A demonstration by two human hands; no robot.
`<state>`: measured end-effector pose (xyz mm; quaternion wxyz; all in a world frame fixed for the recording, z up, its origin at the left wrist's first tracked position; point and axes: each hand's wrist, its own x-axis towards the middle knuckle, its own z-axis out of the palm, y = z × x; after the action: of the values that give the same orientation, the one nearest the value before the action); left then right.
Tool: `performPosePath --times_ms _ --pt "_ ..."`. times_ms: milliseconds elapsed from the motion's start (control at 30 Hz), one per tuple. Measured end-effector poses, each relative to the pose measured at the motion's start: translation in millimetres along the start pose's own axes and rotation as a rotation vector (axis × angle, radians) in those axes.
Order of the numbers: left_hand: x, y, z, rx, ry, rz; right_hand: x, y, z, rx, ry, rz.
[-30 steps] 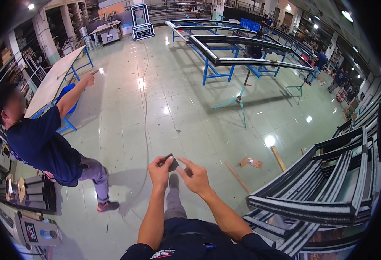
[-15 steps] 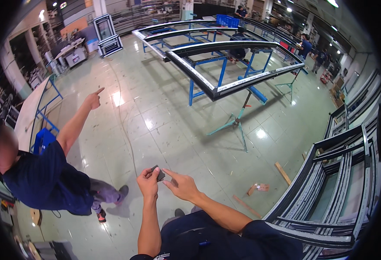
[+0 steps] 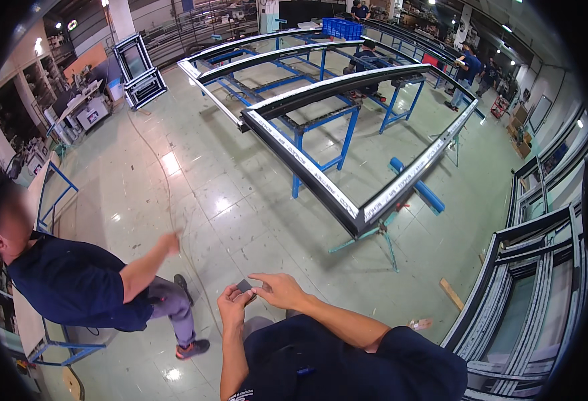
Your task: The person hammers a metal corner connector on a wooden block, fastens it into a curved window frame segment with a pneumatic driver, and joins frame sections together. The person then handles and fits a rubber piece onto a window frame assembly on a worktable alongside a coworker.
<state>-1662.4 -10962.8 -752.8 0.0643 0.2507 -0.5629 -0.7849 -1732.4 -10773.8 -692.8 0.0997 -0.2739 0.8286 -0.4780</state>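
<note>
A small flat dark grey piece (image 3: pixel 244 286), roughly square, is pinched between the fingers of my left hand (image 3: pixel 232 305) in front of my body. What kind of part it is cannot be made out. My right hand (image 3: pixel 282 292) is close against its right side, with forefinger stretched out over the upper edge and thumb apart from it. Whether the right fingertips touch the piece is hard to tell. Beyond my hands, a large black frame with white strips along its faces (image 3: pixel 307 170) rests on blue trestles (image 3: pixel 351 134).
At left a co-worker in a dark shirt (image 3: pixel 73 281) stands close, one arm reaching forward. Stacked black-and-white frames (image 3: pixel 508 301) lean at right. A green stand (image 3: pixel 381 244) and blue roller (image 3: pixel 417 184) support the frame's near corner. A cable (image 3: pixel 167 180) crosses the floor.
The co-worker's pointing arm has dropped and come nearer, its hand now blurred. My view has shifted, and the large frame appears closer. The grey piece stays in my left hand.
</note>
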Motion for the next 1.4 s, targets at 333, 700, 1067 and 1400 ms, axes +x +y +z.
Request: performPosePath --times_ms 333,700,1067,1400 --pt "347 87 32 -0.058 -0.042 -0.067 348 92 -45 0.046 -0.013 0.169" --pt "643 223 82 0.028 -0.148 -0.006 635 126 -88 0.021 -0.007 0.241" --pt "686 192 189 0.157 -0.217 -0.074 674 202 -178 0.201 -0.057 0.38" --pt "716 66 103 0.252 0.148 -0.257 699 290 -291 0.052 0.28 0.323"
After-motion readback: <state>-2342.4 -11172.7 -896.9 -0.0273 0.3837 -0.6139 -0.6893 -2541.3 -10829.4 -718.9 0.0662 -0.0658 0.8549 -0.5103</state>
